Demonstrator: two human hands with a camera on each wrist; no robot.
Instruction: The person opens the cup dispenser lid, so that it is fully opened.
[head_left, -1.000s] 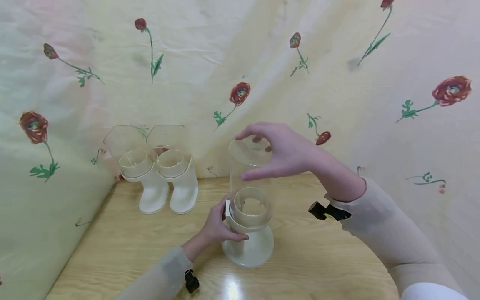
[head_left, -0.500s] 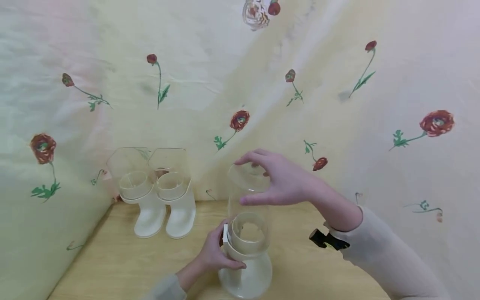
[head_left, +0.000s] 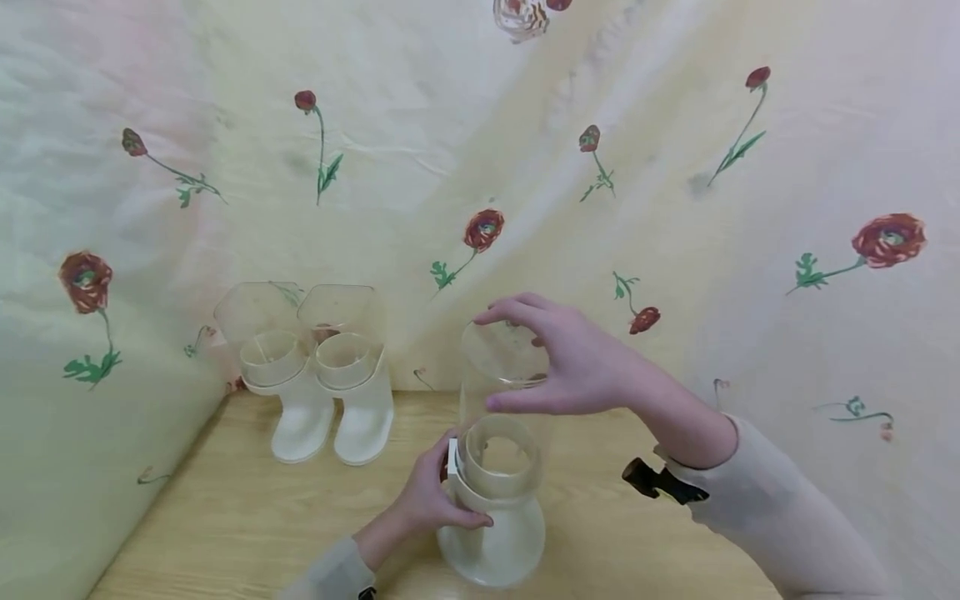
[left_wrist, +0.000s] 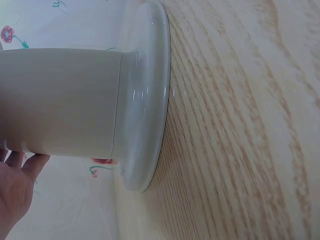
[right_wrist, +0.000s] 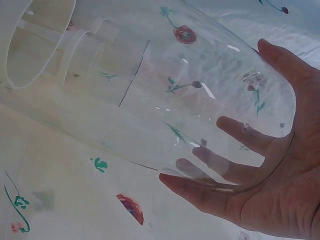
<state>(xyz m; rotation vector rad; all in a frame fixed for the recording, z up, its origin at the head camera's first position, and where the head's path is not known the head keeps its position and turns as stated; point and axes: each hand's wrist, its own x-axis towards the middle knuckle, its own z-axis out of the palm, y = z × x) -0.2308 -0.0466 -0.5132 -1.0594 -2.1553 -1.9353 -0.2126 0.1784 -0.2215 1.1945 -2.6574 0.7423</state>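
Note:
A white pedestal stand [head_left: 495, 546] with a round foot stands on the table, a clear cylinder [head_left: 480, 396] upright on its ring-shaped top. My left hand [head_left: 429, 500] grips the upper part of the stand from the left, its thumb across the front. In the left wrist view, the stand's thick column [left_wrist: 60, 100] and some fingertips of that hand [left_wrist: 17, 187] show. Around the top end of the cylinder, my right hand [head_left: 577, 358] holds with spread, bent fingers. In the right wrist view, several of its fingers [right_wrist: 200, 197] span the clear wall.
Two joined white stands [head_left: 363, 433] with clear, slant-topped containers [head_left: 337, 308] stand at the back left, near the cloth. Flower-printed cloth [head_left: 405, 133] hangs behind and at the left of the wooden table [head_left: 247, 508].
The head view has tilted up, so the stands and hands appear lower in it. Both hands keep their places on the stand and cylinder.

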